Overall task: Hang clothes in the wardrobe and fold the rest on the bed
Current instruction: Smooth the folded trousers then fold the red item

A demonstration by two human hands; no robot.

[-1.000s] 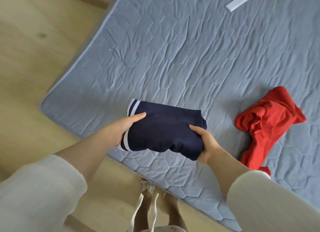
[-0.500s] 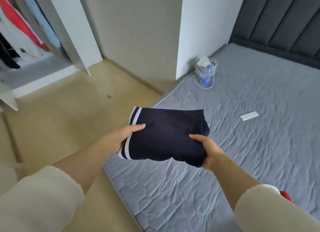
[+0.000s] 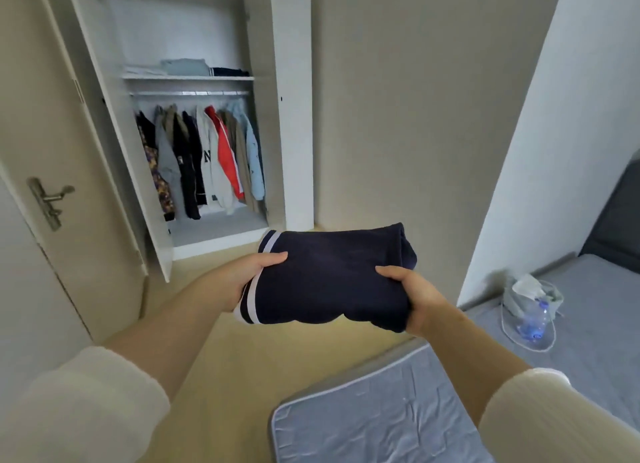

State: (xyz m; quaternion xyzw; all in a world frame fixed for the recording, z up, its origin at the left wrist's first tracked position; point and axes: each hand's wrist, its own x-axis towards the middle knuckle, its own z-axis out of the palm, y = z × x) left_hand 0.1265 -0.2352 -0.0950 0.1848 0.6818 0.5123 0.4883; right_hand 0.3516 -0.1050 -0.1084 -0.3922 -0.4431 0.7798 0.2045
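Note:
A folded navy garment (image 3: 332, 275) with white stripes on its left edge is held in the air in front of me. My left hand (image 3: 249, 275) grips its striped left side and my right hand (image 3: 415, 300) grips its right side. Ahead stands the open white wardrobe (image 3: 294, 116). Several clothes (image 3: 204, 161) hang from its rail. Folded clothes (image 3: 183, 67) lie on the shelf above the rail. The corner of the grey-blue bed (image 3: 381, 417) is at the lower right, below my right forearm.
A room door with a metal handle (image 3: 48, 199) stands at the left. The wardrobe's left door (image 3: 117, 133) swings out toward me. A clear bag holding a bottle (image 3: 530, 313) sits on the bed by the white wall. Beige floor lies between me and the wardrobe.
My view has swung up from the bed to face the wardrobe. The folded navy garment stays in both hands. The red garment on the bed is out of view.

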